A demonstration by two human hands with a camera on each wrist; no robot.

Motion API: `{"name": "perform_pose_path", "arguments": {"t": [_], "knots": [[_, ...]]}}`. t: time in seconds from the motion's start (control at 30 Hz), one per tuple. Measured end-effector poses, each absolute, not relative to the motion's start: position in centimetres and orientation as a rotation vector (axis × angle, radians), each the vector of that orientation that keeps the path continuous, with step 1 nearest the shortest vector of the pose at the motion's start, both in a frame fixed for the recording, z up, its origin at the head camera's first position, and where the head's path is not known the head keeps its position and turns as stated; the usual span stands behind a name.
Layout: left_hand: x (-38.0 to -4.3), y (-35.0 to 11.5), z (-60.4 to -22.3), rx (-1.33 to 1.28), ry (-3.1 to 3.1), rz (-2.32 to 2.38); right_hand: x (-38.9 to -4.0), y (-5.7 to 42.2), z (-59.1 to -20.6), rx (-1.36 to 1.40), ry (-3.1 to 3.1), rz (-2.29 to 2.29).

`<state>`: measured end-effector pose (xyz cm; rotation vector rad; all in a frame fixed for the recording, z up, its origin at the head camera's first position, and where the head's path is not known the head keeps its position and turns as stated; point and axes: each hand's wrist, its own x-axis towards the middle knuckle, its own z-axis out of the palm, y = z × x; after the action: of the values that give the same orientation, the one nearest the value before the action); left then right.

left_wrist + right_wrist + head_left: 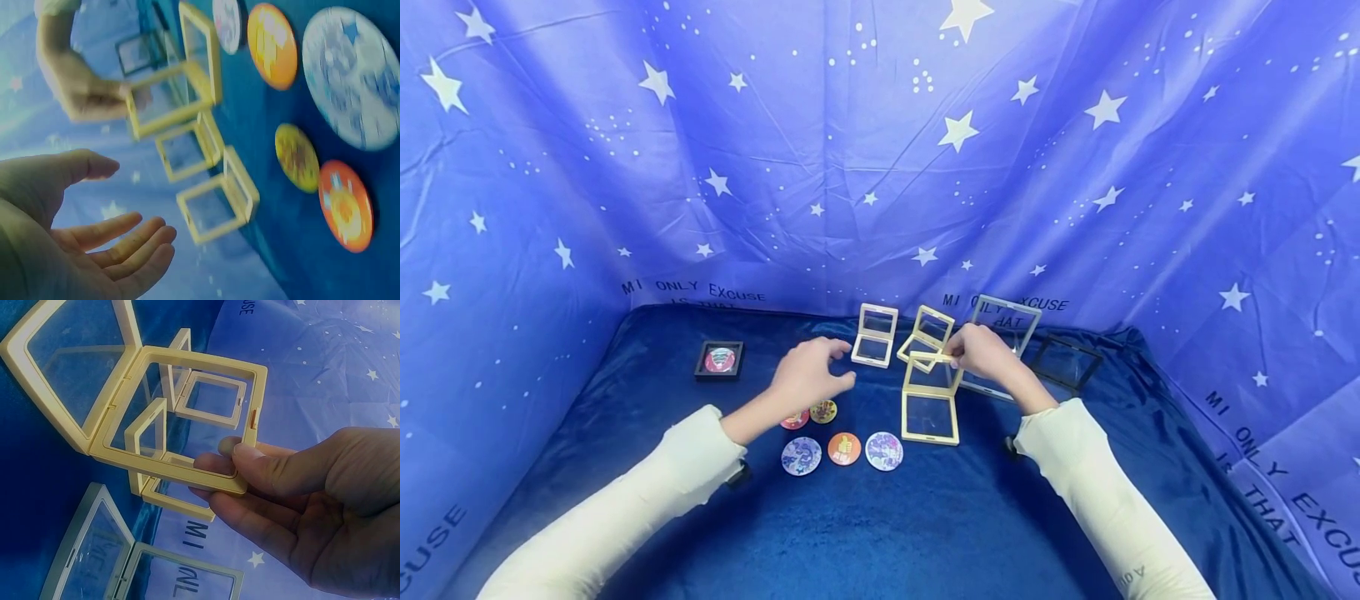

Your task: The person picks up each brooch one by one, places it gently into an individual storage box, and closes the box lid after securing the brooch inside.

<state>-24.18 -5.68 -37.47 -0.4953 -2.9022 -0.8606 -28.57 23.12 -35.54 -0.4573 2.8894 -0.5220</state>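
My right hand (983, 353) pinches the upper corner of a pale yellow hinged display frame (169, 470), thumb on one face and fingers behind. The frame is opened into two clear-film panels; the lower panel is toward me and the other tilts up. My left hand (808, 371) hangs above the cloth with thumb and fingers spread, holding nothing. It is near a small cream hinged frame (873, 335), which stands open. Below it lie a yellow round badge (823, 412) and a red badge (793, 419), the latter partly hidden by the wrist.
A blue-purple badge (801, 457), an orange badge (844, 448) and a white-purple badge (884, 451) lie in front. Behind stand another yellow frame (952, 322) and a large grey-white frame (1038, 315). A dark frame (1098, 364) is at right; a black frame (698, 371) with a red badge sits left.
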Motion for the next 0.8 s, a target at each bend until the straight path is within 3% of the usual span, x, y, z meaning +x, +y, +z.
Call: {"name": "perform_pose_path", "arguments": {"t": [0.33,0.8], "knots": [[-22.6,-2.4,-39.2,-0.753,-3.017,-0.874,-28.6,23.3,-35.6,-0.451,2.888,-0.513],[-22.1,0.4,-41.3,-0.981,-3.214,-0.495,-28.3,23.2,-35.8,-0.468,2.907,-0.512]]}}
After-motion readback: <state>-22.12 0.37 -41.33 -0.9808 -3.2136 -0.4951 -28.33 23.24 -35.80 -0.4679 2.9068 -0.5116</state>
